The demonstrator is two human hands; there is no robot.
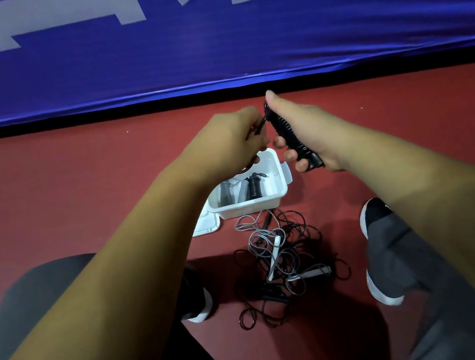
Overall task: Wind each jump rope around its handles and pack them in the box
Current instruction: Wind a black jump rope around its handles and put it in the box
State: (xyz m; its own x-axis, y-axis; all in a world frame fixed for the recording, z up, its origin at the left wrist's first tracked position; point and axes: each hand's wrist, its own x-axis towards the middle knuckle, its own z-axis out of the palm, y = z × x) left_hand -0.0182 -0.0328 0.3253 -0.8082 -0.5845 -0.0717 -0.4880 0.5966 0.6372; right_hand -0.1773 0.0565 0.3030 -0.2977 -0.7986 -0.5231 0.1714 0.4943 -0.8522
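Right hand (307, 132) grips wound black rope bundle (290, 135); left hand (235, 139) pinches its cord end. White box (278, 201) below them on red floor (56, 186); blue banner (206, 48) beyond.

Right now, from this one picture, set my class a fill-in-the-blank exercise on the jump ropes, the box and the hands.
1. The right hand grips a wound jump rope, the left hand pinches its cord, and its colour is ____.
2. The white box stands on a floor coloured ____.
3. With its lid lying beside it, the box is ____.
4. The tangled ropes lie outside the ____.
Missing words: black; red; open; box.
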